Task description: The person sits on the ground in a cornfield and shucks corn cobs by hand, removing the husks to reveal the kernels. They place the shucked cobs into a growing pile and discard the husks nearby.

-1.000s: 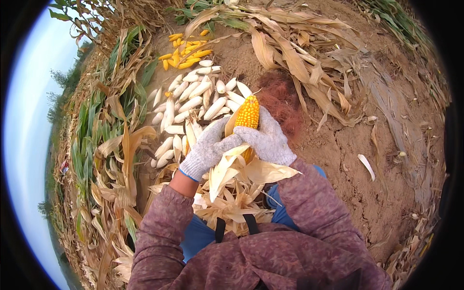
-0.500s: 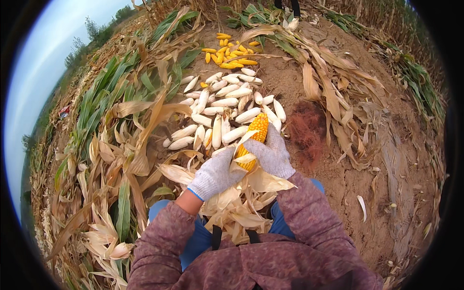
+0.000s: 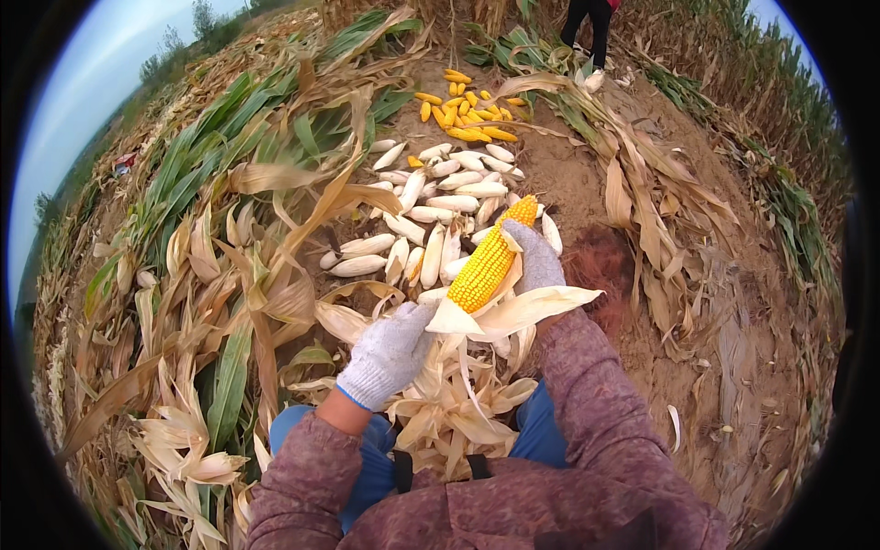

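Corn cob (image 3: 484, 266), yellow and half stripped, sits tilted between the person's two gloved hands above the lap, its tip pointing up and away. The right hand (image 3: 536, 259) is clenched around the cob's upper side, fingers wrapped over the kernels. The left hand (image 3: 390, 353) grips the pale husk leaves (image 3: 527, 310) peeled back at the cob's base, which fan out to the right and hide part of the right wrist.

A heap of loose dry husks (image 3: 454, 412) lies on the lap just below the hands, covering the blue trousers (image 3: 367, 458) between the knees. Just beyond the cob, on the bare soil (image 3: 587, 174), lies a pile of unhusked ears (image 3: 431, 211) in whitish wrappers; the raised cob overlaps its near edge. Farther off is a smaller pile of bare yellow cobs (image 3: 463, 115). Cut stalks with green and dry leaves (image 3: 229, 238) crowd the left side. Another person's legs (image 3: 587, 23) stand at the top edge.
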Tool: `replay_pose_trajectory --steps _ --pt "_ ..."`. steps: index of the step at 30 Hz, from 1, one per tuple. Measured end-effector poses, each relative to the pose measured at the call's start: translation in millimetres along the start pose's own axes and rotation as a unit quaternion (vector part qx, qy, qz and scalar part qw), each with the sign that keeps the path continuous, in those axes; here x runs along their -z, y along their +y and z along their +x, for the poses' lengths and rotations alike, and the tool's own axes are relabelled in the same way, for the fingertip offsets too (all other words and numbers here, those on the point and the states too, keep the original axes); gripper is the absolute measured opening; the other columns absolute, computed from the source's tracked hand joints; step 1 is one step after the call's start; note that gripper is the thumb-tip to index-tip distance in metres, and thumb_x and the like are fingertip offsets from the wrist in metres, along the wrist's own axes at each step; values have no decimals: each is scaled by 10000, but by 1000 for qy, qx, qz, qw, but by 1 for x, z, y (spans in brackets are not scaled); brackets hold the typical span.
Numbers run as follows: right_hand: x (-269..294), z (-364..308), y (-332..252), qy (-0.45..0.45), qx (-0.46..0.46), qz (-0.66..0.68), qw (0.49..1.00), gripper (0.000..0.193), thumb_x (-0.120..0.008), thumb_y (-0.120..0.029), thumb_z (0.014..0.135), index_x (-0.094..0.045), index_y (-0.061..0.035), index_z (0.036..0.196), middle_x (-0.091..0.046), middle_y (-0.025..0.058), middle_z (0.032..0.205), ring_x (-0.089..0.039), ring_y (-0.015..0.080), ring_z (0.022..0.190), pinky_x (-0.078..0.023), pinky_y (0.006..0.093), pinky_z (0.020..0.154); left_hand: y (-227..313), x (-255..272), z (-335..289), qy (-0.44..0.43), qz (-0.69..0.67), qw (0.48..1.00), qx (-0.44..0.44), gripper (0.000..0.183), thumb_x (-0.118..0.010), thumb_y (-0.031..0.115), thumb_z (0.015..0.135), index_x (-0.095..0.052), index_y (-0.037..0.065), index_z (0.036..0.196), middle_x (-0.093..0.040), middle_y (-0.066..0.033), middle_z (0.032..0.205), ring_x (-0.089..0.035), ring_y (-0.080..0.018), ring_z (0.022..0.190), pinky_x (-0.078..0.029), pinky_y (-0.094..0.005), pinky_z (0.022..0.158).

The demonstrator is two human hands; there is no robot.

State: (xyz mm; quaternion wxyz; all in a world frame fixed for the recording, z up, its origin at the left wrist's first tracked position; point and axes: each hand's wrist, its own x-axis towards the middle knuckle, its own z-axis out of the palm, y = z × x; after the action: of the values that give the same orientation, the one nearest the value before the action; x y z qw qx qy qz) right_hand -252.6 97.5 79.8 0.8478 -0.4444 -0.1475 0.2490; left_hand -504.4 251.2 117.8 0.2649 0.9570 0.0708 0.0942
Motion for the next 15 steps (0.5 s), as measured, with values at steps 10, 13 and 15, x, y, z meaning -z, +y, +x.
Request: replay_pose_trajectory --steps 10,13,15 --pt "-78 -55 15 -54 -1 -489 870 671 -797 -460 887 -602 9 1326 -710 211 1206 -708 317 1117 -550 435 958 -8 3 10 172 -43 982 -67 511 -870 308 873 -670 48 1265 -694 -177 1260 -693 -351 1175 -545 -456 1040" --pt "-82 -57 38 -59 -38 -310 948 622 -773 -459 933 -610 -2 1322 -706 157 1167 -689 247 1067 -549 401 932 6 -6 16 183 -19 982 -37 452 -875 261 831 -688 64 1191 -702 -156 1157 -683 -368 1115 -549 -486 957" --pt "-94 -68 26 -32 -89 -275 957 603 -771 -450 939 -619 -5 1316 -705 145 1166 -678 228 1071 -544 388 938 2 -10 20 205 30 976 -69 358 -856 213 815 -702 58 1099 -695 -144 1074 -673 -383 1036 -542 -494 890"
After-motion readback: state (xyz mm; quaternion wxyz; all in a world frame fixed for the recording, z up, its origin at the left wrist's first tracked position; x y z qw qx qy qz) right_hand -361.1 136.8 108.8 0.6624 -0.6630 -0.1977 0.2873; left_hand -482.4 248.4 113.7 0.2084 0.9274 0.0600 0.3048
